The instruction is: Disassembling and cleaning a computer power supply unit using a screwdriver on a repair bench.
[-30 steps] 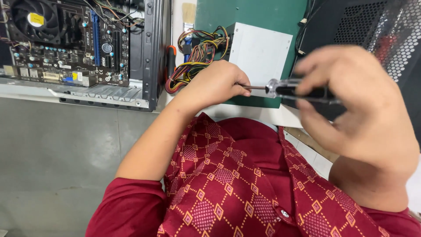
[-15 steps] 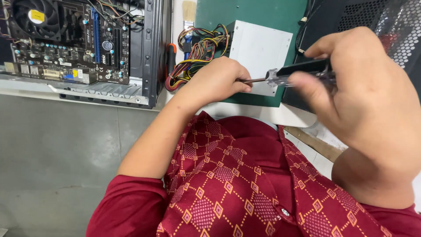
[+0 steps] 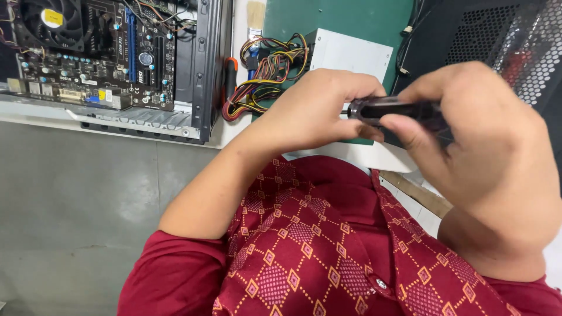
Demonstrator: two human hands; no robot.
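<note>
My right hand [image 3: 486, 152] grips the dark translucent handle of a screwdriver [image 3: 398, 110], held level in front of my chest. My left hand [image 3: 316, 111] is closed around the screwdriver's shaft and tip, which are hidden inside its fingers. Whatever small part the left hand may hold cannot be seen. Both hands hover over the near edge of a green mat [image 3: 339, 23], just in front of a grey power supply box [image 3: 351, 55] with a bundle of coloured cables [image 3: 263, 76].
An open computer case [image 3: 199, 70] with a motherboard [image 3: 88, 52] and cooling fan [image 3: 52, 20] lies at the left. A black perforated side panel [image 3: 503, 35] stands at the right. An orange-handled tool [image 3: 231, 73] lies beside the cables. Grey floor shows below.
My left hand has slid along the shaft up to the handle, covering the metal that showed before. My right hand shifted slightly on the handle, rotating it.
</note>
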